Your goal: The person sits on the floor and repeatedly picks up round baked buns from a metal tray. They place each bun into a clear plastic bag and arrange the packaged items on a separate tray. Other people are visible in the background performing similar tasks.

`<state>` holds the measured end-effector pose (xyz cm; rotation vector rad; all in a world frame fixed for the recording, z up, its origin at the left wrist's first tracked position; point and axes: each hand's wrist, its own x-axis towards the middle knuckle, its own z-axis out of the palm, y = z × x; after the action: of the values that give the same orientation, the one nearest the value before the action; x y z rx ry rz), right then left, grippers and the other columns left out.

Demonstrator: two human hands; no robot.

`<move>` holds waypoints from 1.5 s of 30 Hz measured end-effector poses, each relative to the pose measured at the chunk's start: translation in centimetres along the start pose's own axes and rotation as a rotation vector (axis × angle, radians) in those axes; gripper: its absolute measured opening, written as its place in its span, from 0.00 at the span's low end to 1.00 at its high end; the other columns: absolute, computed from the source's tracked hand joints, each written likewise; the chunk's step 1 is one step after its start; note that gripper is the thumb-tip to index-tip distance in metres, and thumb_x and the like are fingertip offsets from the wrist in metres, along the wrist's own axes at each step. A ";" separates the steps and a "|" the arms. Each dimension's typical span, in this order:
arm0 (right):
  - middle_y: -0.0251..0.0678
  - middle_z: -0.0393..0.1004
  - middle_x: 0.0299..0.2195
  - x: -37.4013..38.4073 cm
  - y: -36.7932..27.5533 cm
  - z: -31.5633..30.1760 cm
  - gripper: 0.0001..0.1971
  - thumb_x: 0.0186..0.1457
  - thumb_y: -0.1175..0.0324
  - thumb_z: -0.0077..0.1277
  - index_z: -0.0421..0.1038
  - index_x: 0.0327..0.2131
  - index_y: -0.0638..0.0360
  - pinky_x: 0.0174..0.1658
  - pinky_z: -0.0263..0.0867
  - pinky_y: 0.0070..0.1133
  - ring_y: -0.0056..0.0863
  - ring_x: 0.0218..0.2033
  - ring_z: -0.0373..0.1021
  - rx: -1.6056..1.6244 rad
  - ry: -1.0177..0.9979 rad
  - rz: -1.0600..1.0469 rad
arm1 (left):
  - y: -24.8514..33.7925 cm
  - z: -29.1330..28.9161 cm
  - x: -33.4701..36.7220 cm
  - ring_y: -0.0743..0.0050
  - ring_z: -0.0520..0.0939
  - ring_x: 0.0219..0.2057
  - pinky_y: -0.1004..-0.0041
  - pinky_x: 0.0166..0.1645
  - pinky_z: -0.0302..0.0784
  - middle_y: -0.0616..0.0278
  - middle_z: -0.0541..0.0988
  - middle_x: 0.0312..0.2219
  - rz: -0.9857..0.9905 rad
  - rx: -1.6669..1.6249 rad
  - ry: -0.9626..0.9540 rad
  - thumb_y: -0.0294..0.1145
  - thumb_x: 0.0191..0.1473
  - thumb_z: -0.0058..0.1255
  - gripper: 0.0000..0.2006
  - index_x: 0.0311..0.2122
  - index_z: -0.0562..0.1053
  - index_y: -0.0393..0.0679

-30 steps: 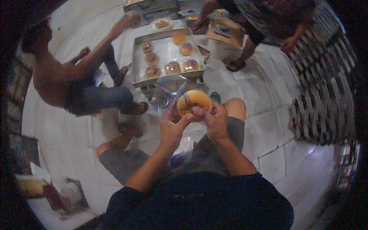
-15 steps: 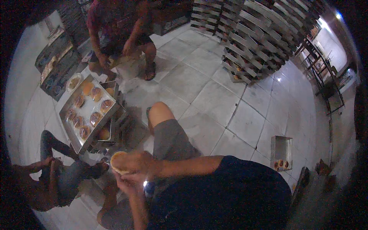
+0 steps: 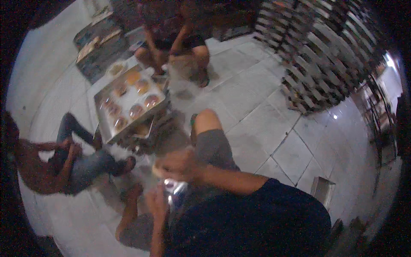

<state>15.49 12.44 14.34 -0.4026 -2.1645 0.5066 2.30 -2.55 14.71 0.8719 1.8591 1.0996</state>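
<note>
In front of my lap, my right hand (image 3: pixel 182 165) is closed around a pale round bun (image 3: pixel 159 169), blurred by motion. Just below it, my left hand (image 3: pixel 156 200) pinches the side of a shiny clear plastic bag (image 3: pixel 173 188). The bag hangs between my two hands and catches a bright glint. Whether the bun touches the bag's mouth is too blurred to tell. Ahead and to the left, a metal tray (image 3: pixel 105 124) tilts on a stack, with several plastic-wrapped buns (image 3: pixel 136 111) spread over it.
One person (image 3: pixel 188 47) sits opposite, legs apart. Another person (image 3: pixel 64 167) sits at my left. Tall stacks of trays (image 3: pixel 321 55) rise at the far right. A metal tin (image 3: pixel 322 190) lies on the tiled floor (image 3: pixel 252 111) to my right. Dark crates (image 3: pixel 100 47) stand at back left.
The whole view has shifted, so the tray and people appear farther right. My hands have drawn apart; the bun was between both, and the shiny bag now shows between them.
</note>
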 end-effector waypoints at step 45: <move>0.38 0.80 0.34 -4.8 -1.6 -17.1 0.21 0.45 0.61 0.64 0.76 0.42 0.62 0.45 0.72 0.32 0.35 0.36 0.78 0.162 -0.159 0.420 | 10.2 6.3 -0.9 0.62 0.73 0.55 0.56 0.61 0.65 0.55 0.71 0.55 -0.574 -1.329 -0.682 0.59 0.60 0.44 0.37 0.64 0.58 0.41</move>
<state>31.90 12.60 21.35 -0.7542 -2.1731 0.9688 9.85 2.90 22.24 -0.1110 0.4694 1.1345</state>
